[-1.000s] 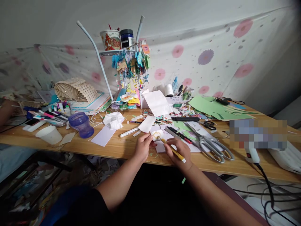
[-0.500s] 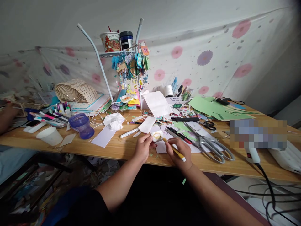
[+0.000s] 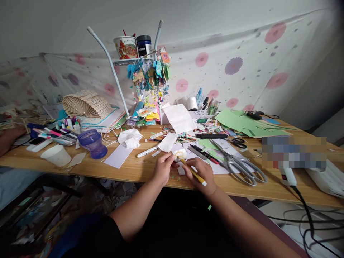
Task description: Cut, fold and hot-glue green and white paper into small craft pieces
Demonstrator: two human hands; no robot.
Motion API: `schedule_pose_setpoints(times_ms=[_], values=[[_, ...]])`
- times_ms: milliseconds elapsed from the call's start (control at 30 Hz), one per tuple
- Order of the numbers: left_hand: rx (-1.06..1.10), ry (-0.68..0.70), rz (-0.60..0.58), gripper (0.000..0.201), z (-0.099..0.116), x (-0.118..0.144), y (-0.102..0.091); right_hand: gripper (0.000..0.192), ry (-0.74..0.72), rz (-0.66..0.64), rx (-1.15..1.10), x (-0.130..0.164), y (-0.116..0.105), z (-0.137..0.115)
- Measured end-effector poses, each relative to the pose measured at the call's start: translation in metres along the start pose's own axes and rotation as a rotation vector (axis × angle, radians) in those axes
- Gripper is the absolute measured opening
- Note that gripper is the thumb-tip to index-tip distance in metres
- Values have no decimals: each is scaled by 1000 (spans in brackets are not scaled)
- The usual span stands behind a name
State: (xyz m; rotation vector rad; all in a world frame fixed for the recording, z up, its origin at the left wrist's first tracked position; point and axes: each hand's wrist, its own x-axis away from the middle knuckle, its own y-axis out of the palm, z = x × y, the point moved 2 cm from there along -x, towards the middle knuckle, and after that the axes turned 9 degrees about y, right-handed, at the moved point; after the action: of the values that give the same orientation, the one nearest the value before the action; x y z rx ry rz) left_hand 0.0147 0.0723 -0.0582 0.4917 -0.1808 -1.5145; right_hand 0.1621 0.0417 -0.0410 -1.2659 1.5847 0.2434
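Between the fingertips of my left hand (image 3: 163,168) is a small white piece with yellow markings (image 3: 179,154); it looks like paper, though its exact kind is unclear. My right hand (image 3: 201,171) grips a yellow marker (image 3: 195,173), its white end pointing toward me and its tip at the lower edge of the white piece. Both hands are just above the table's front edge. Beyond them lie a white marker (image 3: 147,152), a slip of white paper (image 3: 167,142) and a grey-bladed cutter (image 3: 198,152).
Large scissors (image 3: 239,166) lie right of my hands, near small black scissors (image 3: 236,142). Leftward stand a purple cup (image 3: 92,144) and a white cup (image 3: 56,155). Green paper (image 3: 236,122) covers the back right. A corded tool's white handle (image 3: 288,177) is far right. Another person's arm (image 3: 9,138) shows far left.
The yellow marker has swung left, its white end now closer to my body's midline, and its tip has shifted along the white piece. My left hand keeps its place.
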Motion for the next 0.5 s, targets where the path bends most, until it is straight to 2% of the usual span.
schedule_pose_setpoints(times_ms=[100,267,400,500], values=[[5,1,-6,29,0,0,0,9,61,103,40,0,-2,1],[-17,-1,2,30,0,1,0,10,0,-7,-17,-1,0,-2],[-22,9,-14,29,-1,1,0,9,60,93,18,-2,-2,-1],[-21,12,-11,29,-1,1,-1,10,17,18,-18,-1,-1,-2]])
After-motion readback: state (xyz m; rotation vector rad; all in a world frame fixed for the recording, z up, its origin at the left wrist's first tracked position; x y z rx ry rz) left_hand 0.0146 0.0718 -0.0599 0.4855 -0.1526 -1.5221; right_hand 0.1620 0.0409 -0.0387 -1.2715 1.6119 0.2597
